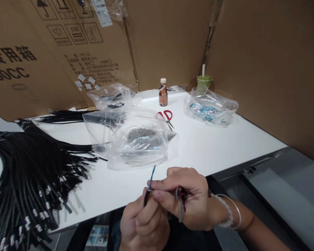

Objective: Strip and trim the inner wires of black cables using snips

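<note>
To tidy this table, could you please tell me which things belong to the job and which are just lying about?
Probably the job's:
- blue strip
- black cord
- red-handled tool
- cord bundle
- bag of blue pieces
- grey-filled bag
- scissors

Probably lying about:
- bottle
- green cup

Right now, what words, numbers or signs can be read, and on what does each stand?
"专用箱": left cardboard box.
"00CC", first character unclear: same box, below.
"700 CC", "(PP)": its small print, rest blurred.
Umbrella sign: box top.
White sticker, tag in clear bag: too small.
</note>
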`<action>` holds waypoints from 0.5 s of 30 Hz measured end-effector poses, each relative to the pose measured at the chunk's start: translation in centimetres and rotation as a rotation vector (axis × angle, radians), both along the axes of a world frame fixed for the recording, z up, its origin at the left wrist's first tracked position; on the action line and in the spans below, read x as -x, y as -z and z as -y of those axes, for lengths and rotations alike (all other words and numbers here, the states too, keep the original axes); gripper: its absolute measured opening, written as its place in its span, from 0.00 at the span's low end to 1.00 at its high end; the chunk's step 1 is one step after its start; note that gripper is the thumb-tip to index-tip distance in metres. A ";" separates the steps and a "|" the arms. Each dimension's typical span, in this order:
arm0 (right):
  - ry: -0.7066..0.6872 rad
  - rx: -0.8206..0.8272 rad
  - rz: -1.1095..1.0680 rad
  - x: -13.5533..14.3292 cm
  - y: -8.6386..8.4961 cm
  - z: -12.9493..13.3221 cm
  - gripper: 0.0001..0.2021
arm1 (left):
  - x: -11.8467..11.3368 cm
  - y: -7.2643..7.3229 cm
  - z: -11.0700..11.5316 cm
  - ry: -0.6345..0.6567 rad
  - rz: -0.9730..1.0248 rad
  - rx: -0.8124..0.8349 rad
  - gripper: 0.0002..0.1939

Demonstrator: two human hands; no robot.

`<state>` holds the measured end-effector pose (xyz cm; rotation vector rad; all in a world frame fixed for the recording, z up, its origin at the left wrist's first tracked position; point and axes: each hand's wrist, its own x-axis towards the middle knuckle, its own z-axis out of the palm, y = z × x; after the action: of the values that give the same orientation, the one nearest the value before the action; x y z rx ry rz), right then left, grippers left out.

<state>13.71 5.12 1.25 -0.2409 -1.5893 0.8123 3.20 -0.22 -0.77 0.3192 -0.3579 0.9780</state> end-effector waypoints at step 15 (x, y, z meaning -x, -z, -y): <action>-0.333 0.528 0.060 -1.2 -1.1 -1.7 0.05 | 0.3 0.4 0.0 -0.028 -0.205 0.051 0.29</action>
<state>14.91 6.83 2.31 -0.3843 -1.4641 1.4956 2.94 -0.25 -1.22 0.3757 -0.1425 0.9706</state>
